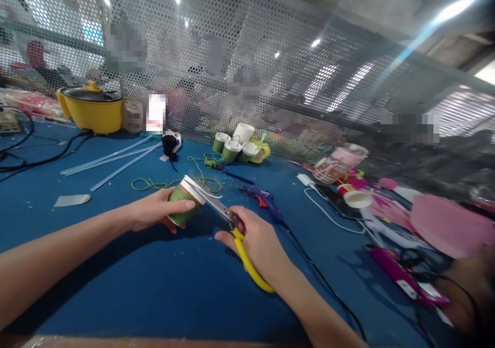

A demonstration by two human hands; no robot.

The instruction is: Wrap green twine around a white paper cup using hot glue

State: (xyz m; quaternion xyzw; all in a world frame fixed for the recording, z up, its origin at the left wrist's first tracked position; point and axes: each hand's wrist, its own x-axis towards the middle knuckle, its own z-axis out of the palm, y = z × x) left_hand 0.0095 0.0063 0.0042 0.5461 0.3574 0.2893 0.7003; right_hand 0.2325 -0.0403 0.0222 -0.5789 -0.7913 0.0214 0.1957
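Wrapped around a green paper cup (184, 201), the left hand (152, 211) held it on its side just left of the frame's centre, over the blue felt-like table (116, 276). Right hand (258, 244) was closed through the yellow loops of the scissors (221, 212), steel blades at the white rim (slightly parted, it seemed). Thin card could crush or tear crookedly; a slip might nick the left thumb.

Single head camera, looking forward-down, close over blue table (154, 291), mesh wall (278, 54) behind.
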